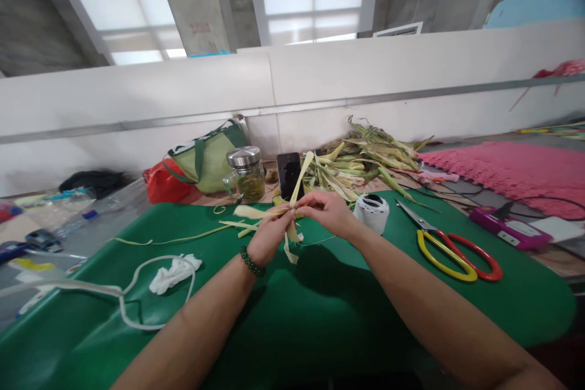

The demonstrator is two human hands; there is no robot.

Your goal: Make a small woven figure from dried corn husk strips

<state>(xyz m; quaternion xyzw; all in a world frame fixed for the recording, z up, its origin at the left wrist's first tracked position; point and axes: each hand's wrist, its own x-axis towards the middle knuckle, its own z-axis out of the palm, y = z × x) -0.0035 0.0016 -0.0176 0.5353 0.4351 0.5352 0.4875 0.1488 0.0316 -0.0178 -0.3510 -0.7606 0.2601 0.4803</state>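
Pale yellow corn husk strips (301, 178) are pinched between my two hands over the green mat, their ends sticking out up, left and down. My left hand (270, 234), with a dark green bead bracelet (251, 261) at the wrist, is closed on them from below. Fingertips of my right hand (329, 212) close on the same strips from the right, touching the left fingers. A thin thread (320, 240) runs below the hands toward a white spool (372, 214) beside my right wrist. The exact crossing of the strips is hidden by the fingers.
Red-and-yellow-handled scissors (450, 250) lie right. Behind stand a phone (289, 175), a lidded glass mug (247, 177) and a green bag (210, 158). A husk pile (365, 155) sits at the back. Left are a white cable (122, 300) and crumpled tissue (174, 273).
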